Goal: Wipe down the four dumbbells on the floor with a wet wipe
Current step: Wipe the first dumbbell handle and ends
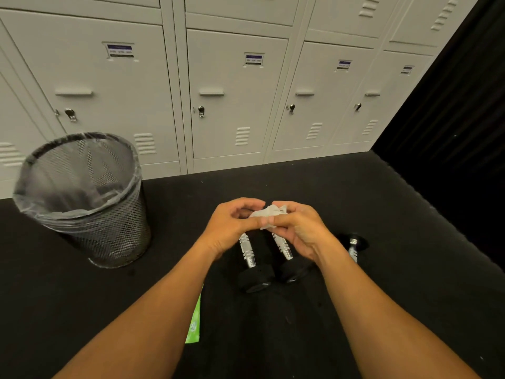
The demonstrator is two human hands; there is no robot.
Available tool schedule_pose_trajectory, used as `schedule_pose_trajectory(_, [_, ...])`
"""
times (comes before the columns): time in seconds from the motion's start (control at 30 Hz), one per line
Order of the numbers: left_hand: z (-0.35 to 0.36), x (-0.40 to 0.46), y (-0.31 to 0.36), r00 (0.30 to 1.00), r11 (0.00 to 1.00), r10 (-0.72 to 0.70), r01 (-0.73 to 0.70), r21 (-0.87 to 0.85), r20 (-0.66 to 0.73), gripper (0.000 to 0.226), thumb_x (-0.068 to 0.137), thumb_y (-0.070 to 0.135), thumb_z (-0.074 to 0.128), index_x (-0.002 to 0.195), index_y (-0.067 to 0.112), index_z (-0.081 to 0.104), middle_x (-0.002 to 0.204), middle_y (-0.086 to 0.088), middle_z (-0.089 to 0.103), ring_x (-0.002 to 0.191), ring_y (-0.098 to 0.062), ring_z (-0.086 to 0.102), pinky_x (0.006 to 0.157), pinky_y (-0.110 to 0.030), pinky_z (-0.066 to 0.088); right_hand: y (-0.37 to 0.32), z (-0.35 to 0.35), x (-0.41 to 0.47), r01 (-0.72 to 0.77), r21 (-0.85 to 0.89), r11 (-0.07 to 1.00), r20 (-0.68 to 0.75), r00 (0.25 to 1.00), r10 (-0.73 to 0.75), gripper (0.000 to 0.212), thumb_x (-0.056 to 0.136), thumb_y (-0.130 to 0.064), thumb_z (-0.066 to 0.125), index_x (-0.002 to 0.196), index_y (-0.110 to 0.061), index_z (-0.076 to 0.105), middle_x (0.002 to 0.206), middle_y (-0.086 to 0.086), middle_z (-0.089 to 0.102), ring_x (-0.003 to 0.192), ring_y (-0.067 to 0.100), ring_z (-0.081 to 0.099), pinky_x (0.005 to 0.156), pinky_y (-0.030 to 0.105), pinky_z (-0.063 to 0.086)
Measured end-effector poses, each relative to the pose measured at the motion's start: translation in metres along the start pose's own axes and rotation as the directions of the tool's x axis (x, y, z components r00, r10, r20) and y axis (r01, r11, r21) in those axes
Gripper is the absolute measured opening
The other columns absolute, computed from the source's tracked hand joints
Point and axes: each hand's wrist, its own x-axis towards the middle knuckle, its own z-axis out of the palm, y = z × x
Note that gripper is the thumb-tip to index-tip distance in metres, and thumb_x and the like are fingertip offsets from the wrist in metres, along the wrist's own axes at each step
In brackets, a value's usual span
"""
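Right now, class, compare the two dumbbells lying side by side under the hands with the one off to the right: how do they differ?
The paired dumbbells lie close together below the hands, while the single dumbbell lies apart on the right. The pair show their near black ends; the single one shows its far black end. The pair's far ends are hidden by the hands; the single one's near end is hidden by the right forearm. All have ridged silver handles and black ends and lie on the dark floor.

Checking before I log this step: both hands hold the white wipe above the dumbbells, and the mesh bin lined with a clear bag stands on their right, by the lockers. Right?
Not quite. The head view shows the mesh bin on the left of the dumbbells, not the right. The rest holds: left hand and right hand both hold the white wipe above them, and the bin stands by the lockers.
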Motion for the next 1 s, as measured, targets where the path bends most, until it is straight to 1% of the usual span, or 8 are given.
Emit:
schedule_pose_trajectory(0.23, [-0.009, 0.004, 0.025, 0.995, 0.996, -0.067, 0.062, 0.067, 0.075, 0.048, 0.071, 0.008, 0.089, 0.111, 0.030, 0.074, 0.109, 0.003, 0.075, 0.100, -0.017, 0.073, 0.092, -0.046, 0.060, -0.026, 0.017, -0.008, 0.028, -0.163, 0.986, -0.232, 0.971, -0.066, 0.015, 0.092, -0.002, 0.065, 0.105, -0.008, 0.069, 0.108, 0.015, 0.072, 0.093, 0.027, 0.074, 0.079, 0.044, 0.062])
schedule_pose_trajectory(0.37, [-0.010, 0.005, 0.043, 0.985, 0.993, -0.104, 0.094, 0.078, 0.140, 0.046, 0.074, 0.000, 0.083, 0.107, 0.030, 0.073, 0.099, 0.004, 0.076, 0.093, -0.016, 0.073, 0.078, -0.036, 0.062, -0.043, 0.031, -0.018, 0.007, -0.243, 0.970, -0.373, 0.923, -0.100, 0.010, 0.092, -0.015, 0.069, 0.095, -0.006, 0.069, 0.099, 0.013, 0.073, 0.086, 0.027, 0.073, 0.070, 0.048, 0.063])
schedule_pose_trajectory(0.43, [-0.010, 0.006, 0.054, 0.986, 0.992, -0.129, 0.130, -0.003, 0.111, 0.035, 0.082, 0.002, 0.078, 0.107, 0.026, 0.074, 0.096, 0.001, 0.077, 0.084, -0.015, 0.072, 0.072, -0.029, 0.058, -0.055, 0.036, -0.026, 0.011, -0.250, 0.968, -0.323, 0.942, -0.094, 0.026, 0.089, -0.026, 0.073, 0.100, -0.003, 0.067, 0.098, 0.013, 0.073, 0.086, 0.027, 0.074, 0.071, 0.047, 0.063])
schedule_pose_trajectory(0.5, [-0.011, 0.007, 0.064, 0.987, 0.987, -0.144, 0.148, -0.062, 0.065, 0.022, 0.087, 0.009, 0.075, 0.104, 0.022, 0.076, 0.094, -0.003, 0.077, 0.077, -0.014, 0.068, 0.065, -0.027, 0.053, -0.068, 0.038, -0.037, 0.017, -0.290, 0.957, -0.162, 0.985, -0.066, 0.037, 0.085, -0.029, 0.077, 0.111, -0.005, 0.065, 0.105, 0.014, 0.072, 0.091, 0.026, 0.074, 0.073, 0.045, 0.063])
schedule_pose_trajectory(0.63, [-0.010, 0.017, 0.081, 0.981, 0.975, -0.182, 0.189, -0.115, 0.069, 0.005, 0.089, 0.022, 0.074, 0.091, 0.025, 0.078, 0.086, 0.000, 0.077, 0.076, -0.014, 0.067, 0.067, -0.032, 0.052, -0.096, 0.035, -0.048, 0.049, -0.591, 0.805, -0.018, 0.997, -0.073, 0.057, 0.078, -0.008, 0.082, 0.127, -0.021, 0.058, 0.117, 0.008, 0.064, 0.094, 0.026, 0.073, 0.073, 0.043, 0.063])
schedule_pose_trajectory(0.73, [-0.001, 0.030, 0.090, 0.975, 0.962, -0.208, 0.219, -0.161, 0.082, 0.005, 0.091, 0.023, 0.071, 0.089, 0.019, 0.074, 0.096, -0.005, 0.077, 0.090, -0.020, 0.071, 0.082, -0.040, 0.057, -0.117, 0.027, -0.042, 0.067, -0.726, 0.684, -0.024, 0.992, -0.122, 0.030, 0.081, -0.013, 0.080, 0.108, -0.017, 0.068, 0.106, 0.007, 0.068, 0.092, 0.024, 0.072, 0.074, 0.045, 0.063])
schedule_pose_trajectory(0.8, [0.012, 0.039, 0.092, 0.975, 0.956, -0.206, 0.218, -0.194, 0.080, 0.005, 0.092, 0.020, 0.070, 0.088, 0.017, 0.070, 0.095, -0.007, 0.076, 0.089, -0.023, 0.071, 0.080, -0.040, 0.057, -0.124, 0.013, -0.033, 0.066, -0.755, 0.653, -0.047, 0.987, -0.155, 0.013, 0.083, -0.014, 0.077, 0.092, -0.012, 0.069, 0.096, 0.009, 0.071, 0.088, 0.023, 0.072, 0.073, 0.046, 0.063])
schedule_pose_trajectory(1.0, [0.063, 0.061, 0.071, 0.958, 0.908, -0.246, 0.281, -0.311, 0.147, 0.022, 0.091, 0.011, 0.072, 0.113, 0.011, 0.068, 0.109, -0.012, 0.076, 0.096, -0.027, 0.074, 0.080, -0.041, 0.059, -0.120, -0.045, -0.005, 0.051, -0.620, 0.783, -0.075, 0.989, -0.124, 0.009, 0.088, -0.004, 0.066, 0.097, -0.004, 0.063, 0.096, 0.016, 0.069, 0.087, 0.027, 0.070, 0.062, 0.038, 0.060])
